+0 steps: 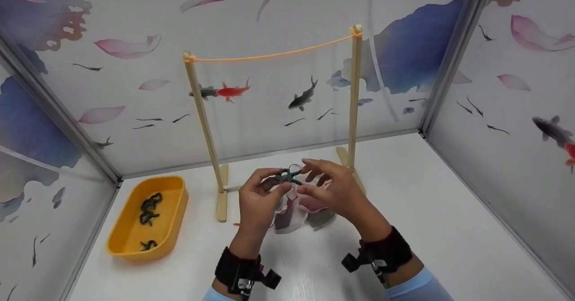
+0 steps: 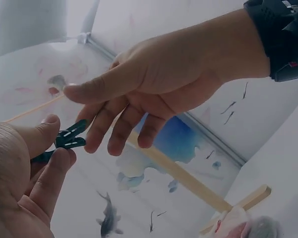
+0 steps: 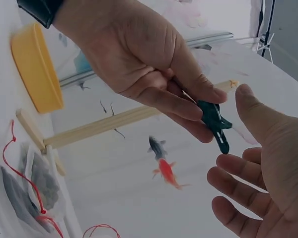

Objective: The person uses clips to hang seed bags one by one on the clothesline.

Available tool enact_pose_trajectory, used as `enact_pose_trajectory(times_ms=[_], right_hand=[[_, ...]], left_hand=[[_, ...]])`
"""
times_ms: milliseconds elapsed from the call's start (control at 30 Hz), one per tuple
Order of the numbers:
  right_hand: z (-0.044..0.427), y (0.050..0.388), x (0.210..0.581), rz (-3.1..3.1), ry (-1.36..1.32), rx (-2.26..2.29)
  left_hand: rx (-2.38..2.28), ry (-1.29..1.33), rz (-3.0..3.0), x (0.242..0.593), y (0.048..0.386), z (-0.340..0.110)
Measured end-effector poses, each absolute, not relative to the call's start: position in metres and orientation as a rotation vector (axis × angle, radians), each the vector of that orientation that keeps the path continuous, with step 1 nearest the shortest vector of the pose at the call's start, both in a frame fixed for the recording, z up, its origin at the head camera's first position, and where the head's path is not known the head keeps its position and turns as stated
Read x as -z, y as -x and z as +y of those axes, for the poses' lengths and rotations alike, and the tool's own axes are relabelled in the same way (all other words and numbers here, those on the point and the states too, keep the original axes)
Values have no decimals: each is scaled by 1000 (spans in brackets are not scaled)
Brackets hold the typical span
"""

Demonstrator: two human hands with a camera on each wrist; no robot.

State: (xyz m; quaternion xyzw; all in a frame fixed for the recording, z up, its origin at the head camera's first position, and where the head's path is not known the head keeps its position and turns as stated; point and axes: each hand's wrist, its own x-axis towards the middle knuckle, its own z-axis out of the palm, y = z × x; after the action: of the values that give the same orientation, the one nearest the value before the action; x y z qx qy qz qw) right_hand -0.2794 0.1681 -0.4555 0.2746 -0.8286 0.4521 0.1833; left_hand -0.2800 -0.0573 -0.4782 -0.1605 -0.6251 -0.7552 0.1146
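Observation:
Between the thumb and fingers of my left hand [image 1: 260, 197] is pinched a dark green clothes peg [image 1: 287, 176], its handles and slots plain in the left wrist view [image 2: 69, 136]. My right hand [image 1: 334, 186] hovers just right of the peg with loosely bent fingers, holding nothing; the fingertips are close to the peg's end in the right wrist view. Below both hands, small sheer drawstring pouches [image 1: 289, 218] lie on the white table, partly hidden by the hands; their red cord [image 3: 27, 178] trails in the right wrist view.
To the left stands a yellow tray [image 1: 177, 220] with several dark green pegs [image 1: 150, 209] in it. Behind the hands, two wooden posts [image 1: 355, 99] on flat feet carry an orange cord [image 1: 269, 57]. White panels printed with fish and petals enclose the table.

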Motion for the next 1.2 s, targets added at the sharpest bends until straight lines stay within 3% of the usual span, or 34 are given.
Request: enact_pose_trajectory(times_ms=[467,833,1200], right_hand=[[166,281,457,-2276,-712,-1409],[179,292,461,-2253,-497,-1338],[183,299,468,-2260,-498,-1387]], left_hand=[[2279,481,-1875,485,276,-56],[1094,265,-2790,539,303,-78],[429,392,-2815,570,306,-71]])
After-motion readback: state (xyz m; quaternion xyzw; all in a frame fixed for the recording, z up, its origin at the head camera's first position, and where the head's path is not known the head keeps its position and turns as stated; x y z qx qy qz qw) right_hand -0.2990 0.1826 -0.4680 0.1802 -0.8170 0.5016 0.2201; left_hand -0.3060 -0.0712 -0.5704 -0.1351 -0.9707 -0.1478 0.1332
